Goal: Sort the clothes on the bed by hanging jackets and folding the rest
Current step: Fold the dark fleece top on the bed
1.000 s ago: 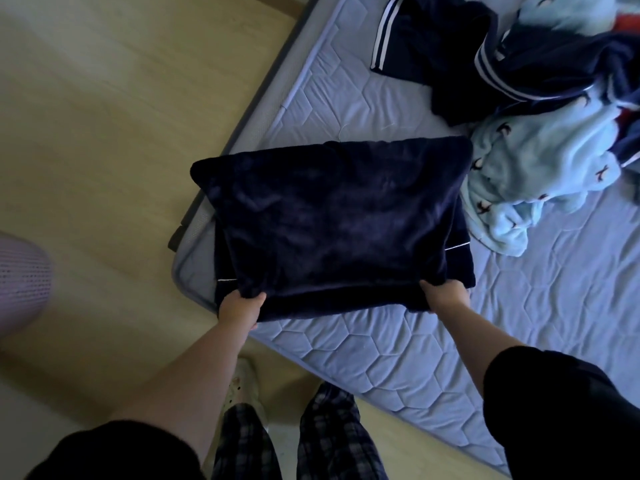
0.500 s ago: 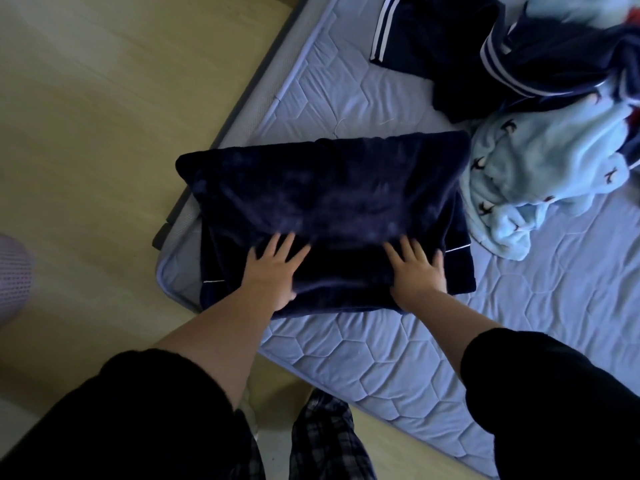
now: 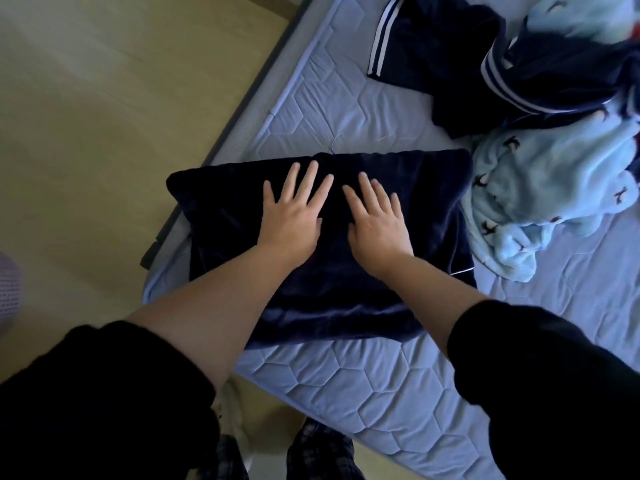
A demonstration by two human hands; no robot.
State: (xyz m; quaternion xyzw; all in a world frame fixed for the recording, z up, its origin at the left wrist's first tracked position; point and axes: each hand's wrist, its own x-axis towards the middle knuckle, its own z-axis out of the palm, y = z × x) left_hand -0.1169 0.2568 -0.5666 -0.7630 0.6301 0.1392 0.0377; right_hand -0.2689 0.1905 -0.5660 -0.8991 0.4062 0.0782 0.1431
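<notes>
pale quilted bed [image 3: 346, 375] is filling most of the view, w/ wood floor [image 3: 104, 133] running along its left side. folded navy fleece garment [image 3: 433, 202] is lying flat at the near-left corner of the bed, its left edge poking just past the corner. it's prob sitting there to be close to the person & apart from the unsorted stuff. left hand [image 3: 294, 216] & right hand [image 3: 377, 220] are resting palm-down on top of it, side by side near the middle. fingers are lying straight & spread, gripping nothing, so both hands are released & just pressing. that looks like smoothing the fold so it's staying flat. light blue fleece [image 3: 554, 188] is bunching up just beside the garment's right edge. navy striped clothes [image 3: 433, 57] are lying crumpled further back, not yet folded or hung.
</notes>
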